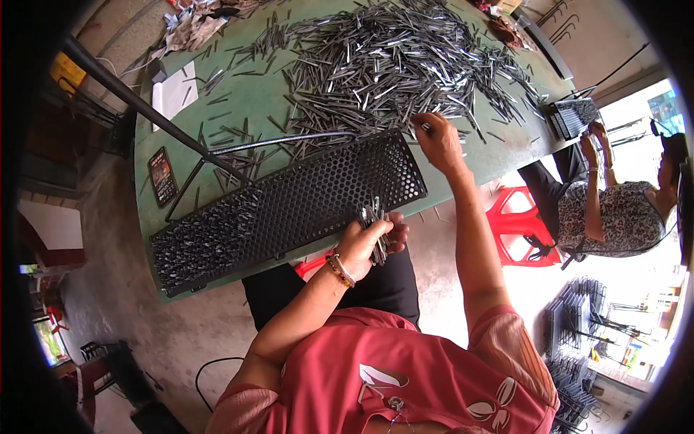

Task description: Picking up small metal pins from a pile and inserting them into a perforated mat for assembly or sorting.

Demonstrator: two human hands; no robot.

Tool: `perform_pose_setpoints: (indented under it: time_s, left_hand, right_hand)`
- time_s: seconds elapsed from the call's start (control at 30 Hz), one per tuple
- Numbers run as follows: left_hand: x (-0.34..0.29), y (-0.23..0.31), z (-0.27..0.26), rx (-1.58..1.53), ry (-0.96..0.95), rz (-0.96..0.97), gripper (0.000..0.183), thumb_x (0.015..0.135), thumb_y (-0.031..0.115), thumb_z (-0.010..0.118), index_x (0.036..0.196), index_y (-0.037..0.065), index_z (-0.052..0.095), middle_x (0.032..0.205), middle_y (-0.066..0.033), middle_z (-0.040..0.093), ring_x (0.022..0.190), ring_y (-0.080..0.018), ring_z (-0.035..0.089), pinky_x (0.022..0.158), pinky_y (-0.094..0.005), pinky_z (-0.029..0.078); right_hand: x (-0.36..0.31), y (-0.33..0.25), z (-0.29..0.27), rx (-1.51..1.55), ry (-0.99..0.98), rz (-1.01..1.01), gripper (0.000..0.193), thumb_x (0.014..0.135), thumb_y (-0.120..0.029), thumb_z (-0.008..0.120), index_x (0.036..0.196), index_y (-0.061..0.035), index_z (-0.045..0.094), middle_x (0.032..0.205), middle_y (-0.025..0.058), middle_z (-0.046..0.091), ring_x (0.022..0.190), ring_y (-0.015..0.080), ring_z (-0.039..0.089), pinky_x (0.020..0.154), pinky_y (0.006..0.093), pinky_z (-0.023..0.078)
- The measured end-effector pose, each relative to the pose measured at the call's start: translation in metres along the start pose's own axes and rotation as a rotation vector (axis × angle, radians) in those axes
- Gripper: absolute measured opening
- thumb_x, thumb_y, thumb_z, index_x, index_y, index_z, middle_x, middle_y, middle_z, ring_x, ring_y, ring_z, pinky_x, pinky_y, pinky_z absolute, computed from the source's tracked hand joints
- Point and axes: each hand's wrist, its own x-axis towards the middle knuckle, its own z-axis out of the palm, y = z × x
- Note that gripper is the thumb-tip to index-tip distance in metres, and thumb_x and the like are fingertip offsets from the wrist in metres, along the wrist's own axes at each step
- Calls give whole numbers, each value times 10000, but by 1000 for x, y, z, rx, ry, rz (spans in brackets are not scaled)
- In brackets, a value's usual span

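In front of me a long black perforated tray (311, 189) lies slantwise along the table's near edge. Its left end is packed with upright thin dark metal strips (206, 235), while the round holes to the right stand bare. My left hand (366, 242), a beaded bracelet at its wrist, is closed round a bundle of metal strips (374, 217) over the tray's near edge. My right hand (442, 147) is just beyond the tray's far right corner, beside the pile. Its fingers are curled together; a small bright spot shows there, too small to name.
A large heap of loose metal strips (390, 54) covers the green table's (238, 83) far side. A black phone (163, 177), white paper (173, 94) and a metal rod (282, 139) lie left. At right, another person (614, 210) handles a similar tray (573, 116) near a red stool (513, 217).
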Motion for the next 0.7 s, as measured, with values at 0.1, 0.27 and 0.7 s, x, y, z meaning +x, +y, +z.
perform_pose_setpoints:
  time_s: [0.1,0.27,0.7]
  left_hand:
    - [-2,3,1,-5,-3,3,224,871,92,505,1044,-22,590,918,-108,636,786,-172,630,689,-329,548]
    - [0,2,-1,4,-69,-37,207,865,74,513,1043,-3,584,953,-87,624,772,-151,597,684,-342,551]
    - [1,6,8,-28,-55,-76,142,849,68,544,957,-13,591,999,-66,605,750,-163,604,706,-354,558]
  right_hand:
    - [-7,34,2,-160,-94,-74,226,765,-28,570,976,-29,653,911,145,615,795,278,622,700,342,492]
    - [-19,60,25,-46,-229,-213,285,738,-12,568,1006,-53,657,973,139,587,872,332,589,754,386,481]
    - [-23,67,16,-277,-264,-119,100,780,-75,585,849,-15,627,883,174,554,781,343,572,708,406,469]
